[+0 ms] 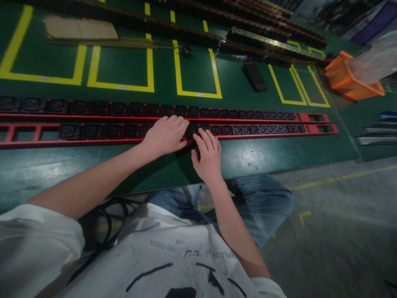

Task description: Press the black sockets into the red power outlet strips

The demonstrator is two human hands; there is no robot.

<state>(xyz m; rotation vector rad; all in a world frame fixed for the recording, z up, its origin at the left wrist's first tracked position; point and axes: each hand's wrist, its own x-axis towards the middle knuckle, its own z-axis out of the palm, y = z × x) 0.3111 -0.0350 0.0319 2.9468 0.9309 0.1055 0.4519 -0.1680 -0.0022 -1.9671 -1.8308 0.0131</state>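
Two long red power strips lie side by side across the green bench, each set with a row of black sockets. My left hand (167, 134) is closed over the middle of the near strip (242, 137), its fingers bent over the sockets and thumb by the front edge. The left fingertips are hidden. Just to the right, my right hand (209, 155) touches the same strip with fingers apart, fingertips on the sockets. The far strip (314, 118) runs behind both hands. At its left end the near strip has bare red openings without sockets (37, 133).
Yellow tape outlines mark the green bench (260, 153). Behind the strips lie a cardboard piece (80, 30), a black phone-like object (255, 77) and stacked dark rails (263, 41). An orange bin (349, 78) with clear plastic stands at the right.
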